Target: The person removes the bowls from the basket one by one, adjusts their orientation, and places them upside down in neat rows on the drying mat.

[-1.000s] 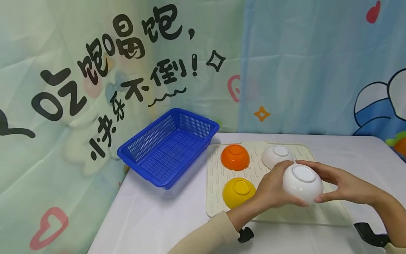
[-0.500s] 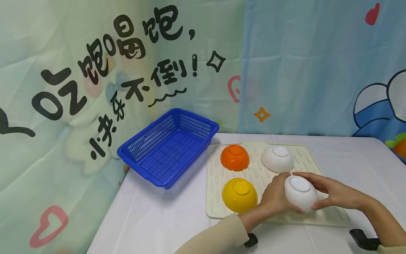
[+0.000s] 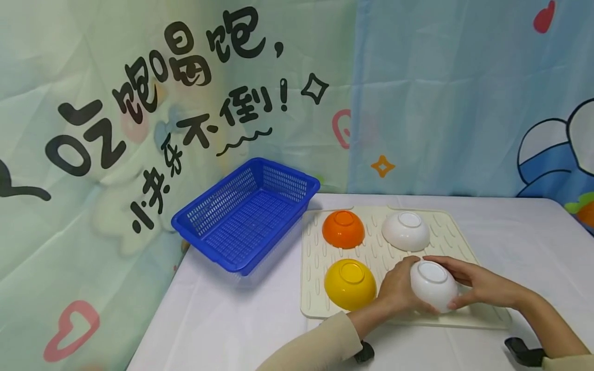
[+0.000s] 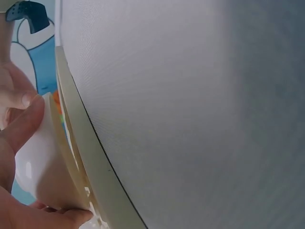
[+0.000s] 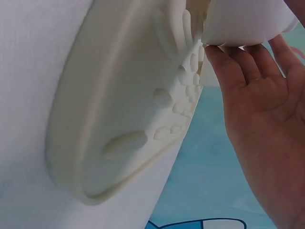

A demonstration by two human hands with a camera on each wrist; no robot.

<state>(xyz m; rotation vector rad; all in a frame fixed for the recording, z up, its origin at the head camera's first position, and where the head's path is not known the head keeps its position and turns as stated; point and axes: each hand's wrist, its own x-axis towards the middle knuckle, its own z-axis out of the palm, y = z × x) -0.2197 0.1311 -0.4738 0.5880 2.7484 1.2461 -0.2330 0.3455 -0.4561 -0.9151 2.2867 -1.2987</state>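
Observation:
An upside-down white bowl (image 3: 433,288) is at the front right of a cream draining mat (image 3: 385,257). My left hand (image 3: 401,288) grips its left side, and my right hand (image 3: 487,283) holds its right side, thumb toward the front. In the left wrist view the rim of the bowl (image 4: 45,162) lies very close to the mat; I cannot tell whether it rests fully on it. The right wrist view has my right fingers (image 5: 248,67) against the bowl's side. Behind it a second white bowl (image 3: 406,232) sits inverted on the mat.
An orange bowl (image 3: 343,230) and a yellow bowl (image 3: 350,286) also lie upside down on the mat's left half. Further left, a blue perforated basket (image 3: 223,263) stands on the white tablecloth (image 3: 223,314). Printed curtains (image 3: 441,103) hang behind and to the left.
Both hands have lowered the white bowl toward the mat and shifted it slightly left. The second white bowl behind it has come into full view. The basket and other bowls have not moved.

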